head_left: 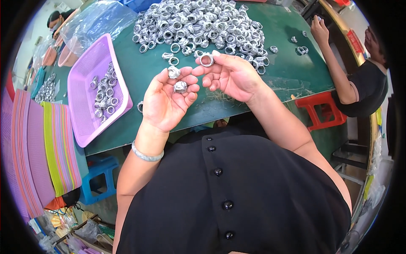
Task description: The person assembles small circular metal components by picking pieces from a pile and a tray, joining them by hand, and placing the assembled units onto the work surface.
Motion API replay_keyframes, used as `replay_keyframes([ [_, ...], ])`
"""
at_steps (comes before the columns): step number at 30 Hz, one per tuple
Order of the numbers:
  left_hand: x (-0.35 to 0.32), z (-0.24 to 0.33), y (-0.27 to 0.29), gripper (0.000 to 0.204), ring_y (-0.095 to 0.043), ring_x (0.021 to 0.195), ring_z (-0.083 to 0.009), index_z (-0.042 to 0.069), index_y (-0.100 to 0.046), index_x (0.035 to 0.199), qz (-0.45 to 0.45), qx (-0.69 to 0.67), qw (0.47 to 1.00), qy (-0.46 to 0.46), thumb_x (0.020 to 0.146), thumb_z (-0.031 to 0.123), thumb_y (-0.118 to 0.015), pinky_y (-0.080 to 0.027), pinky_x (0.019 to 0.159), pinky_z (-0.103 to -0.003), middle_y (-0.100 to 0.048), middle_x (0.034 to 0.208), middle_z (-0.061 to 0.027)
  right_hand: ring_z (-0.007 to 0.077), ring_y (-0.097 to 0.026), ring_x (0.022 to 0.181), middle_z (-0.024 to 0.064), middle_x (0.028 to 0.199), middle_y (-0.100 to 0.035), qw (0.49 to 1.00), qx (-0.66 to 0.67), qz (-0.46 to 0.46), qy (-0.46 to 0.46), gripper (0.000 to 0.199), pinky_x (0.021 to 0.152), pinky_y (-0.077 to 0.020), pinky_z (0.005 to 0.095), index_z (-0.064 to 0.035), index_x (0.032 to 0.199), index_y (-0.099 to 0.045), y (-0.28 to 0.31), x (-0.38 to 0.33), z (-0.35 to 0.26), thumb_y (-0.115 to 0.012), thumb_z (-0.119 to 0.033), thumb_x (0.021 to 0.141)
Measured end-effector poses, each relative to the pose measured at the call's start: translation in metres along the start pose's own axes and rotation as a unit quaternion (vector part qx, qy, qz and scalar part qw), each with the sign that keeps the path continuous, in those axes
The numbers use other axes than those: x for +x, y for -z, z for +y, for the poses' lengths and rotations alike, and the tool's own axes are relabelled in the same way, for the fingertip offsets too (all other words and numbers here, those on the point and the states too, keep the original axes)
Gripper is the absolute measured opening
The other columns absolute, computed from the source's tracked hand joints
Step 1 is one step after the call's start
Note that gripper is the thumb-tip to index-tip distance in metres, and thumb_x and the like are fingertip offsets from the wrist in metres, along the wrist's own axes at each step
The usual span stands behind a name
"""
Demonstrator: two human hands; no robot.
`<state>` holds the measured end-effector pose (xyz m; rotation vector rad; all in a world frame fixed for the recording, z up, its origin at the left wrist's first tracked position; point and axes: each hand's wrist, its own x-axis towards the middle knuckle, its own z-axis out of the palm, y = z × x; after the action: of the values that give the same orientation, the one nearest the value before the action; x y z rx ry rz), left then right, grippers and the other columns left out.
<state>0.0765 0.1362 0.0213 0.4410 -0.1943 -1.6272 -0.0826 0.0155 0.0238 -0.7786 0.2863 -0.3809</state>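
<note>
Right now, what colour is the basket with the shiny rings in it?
The basket is light purple, a lilac plastic mesh; it shows best in the head view, to the person's left.

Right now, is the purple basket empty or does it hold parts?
Partly filled: the purple basket holds a small cluster of metal rings along its right side; the remaining mesh floor shows bare.
</note>
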Motion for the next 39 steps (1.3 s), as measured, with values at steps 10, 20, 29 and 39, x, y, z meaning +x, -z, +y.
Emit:
replay_keyframes([
  [10, 0.001, -0.003, -0.008, 0.035, -0.060, 0.080, -0.0235, -0.004, -0.054, 0.103, 0.033, 0.045, 0.998, -0.014, 0.089, 0.025, -0.039, -0.049, 0.072, -0.031, -0.062, 0.090, -0.0138, 0.0161, -0.057, 0.073, 0.0117, 0.096, -0.062, 0.999, -0.025, -0.008, 0.019, 0.041, 0.065, -0.0466, 0.0269, 0.0032, 0.111, -0.051, -0.002, 0.001, -0.004, -0.039, -0.031, 0.091],
  [20, -0.004, -0.009, -0.011, 0.032, -0.061, 0.078, -0.0219, -0.003, -0.052, 0.103, 0.032, 0.067, 0.997, -0.018, 0.088, 0.023, -0.040, -0.050, 0.070, -0.031, -0.061, 0.088, -0.0133, 0.0163, -0.057, 0.070, 0.0106, 0.095, -0.062, 0.995, 0.083, -0.048, -0.010, 0.044, 0.063, -0.0460, 0.0261, 0.0037, 0.115, -0.046, -0.006, 0.002, -0.007, -0.033, -0.031, 0.093],
  [29, -0.004, -0.010, -0.014, 0.035, -0.059, 0.085, -0.0222, -0.001, -0.049, 0.106, 0.032, 0.068, 0.997, -0.002, 0.087, 0.027, -0.042, -0.049, 0.073, -0.032, -0.058, 0.099, -0.0150, 0.0084, -0.056, 0.062, 0.0105, 0.085, -0.063, 0.963, -0.250, 0.041, 0.093, 0.027, 0.054, -0.0429, 0.0189, -0.0009, 0.101, -0.059, -0.029, 0.006, -0.016, -0.048, -0.022, 0.089],
  [39, 0.006, -0.012, -0.002, 0.033, -0.056, 0.090, -0.0234, 0.006, -0.049, 0.102, 0.047, -0.058, 0.996, -0.038, 0.090, 0.036, -0.043, -0.045, 0.083, -0.041, -0.056, 0.096, -0.0118, 0.0214, -0.054, 0.081, 0.0061, 0.083, -0.059, 0.645, -0.677, 0.032, 0.353, 0.025, 0.072, -0.0434, 0.0311, -0.0056, 0.093, -0.061, -0.035, 0.010, -0.010, -0.066, -0.007, 0.068],
])
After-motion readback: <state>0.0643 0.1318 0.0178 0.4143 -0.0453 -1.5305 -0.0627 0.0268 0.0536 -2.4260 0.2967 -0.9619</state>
